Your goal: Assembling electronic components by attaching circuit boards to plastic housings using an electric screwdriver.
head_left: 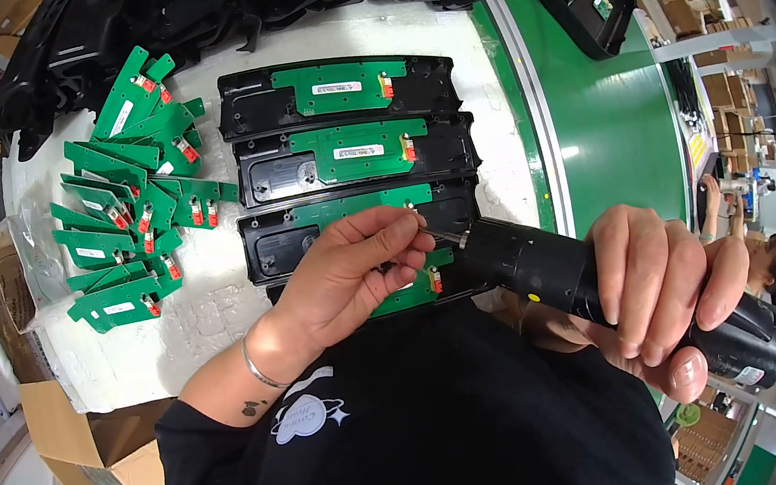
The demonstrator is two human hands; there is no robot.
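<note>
My right hand (677, 286) is wrapped round a black electric screwdriver (535, 266), held tilted, with its thin metal bit pointing left. The fingers of my left hand (353, 272) are pinched together at the tip of that bit. Whatever is between them is too small and hidden to name. Below and beyond my hands lie several long black plastic panels (249, 103) in a column, each with a green circuit board (344, 105) on it. The boards carry a white label and a red-and-white connector. My left hand partly covers the two nearest panels.
A loose pile of green circuit boards (120, 206) lies to the left on the white foam surface (212, 332). More black plastic parts (179, 24) are heaped at the back. Another black part (588, 6) rests on the green table (586, 130). A cardboard box (61, 417) stands near left.
</note>
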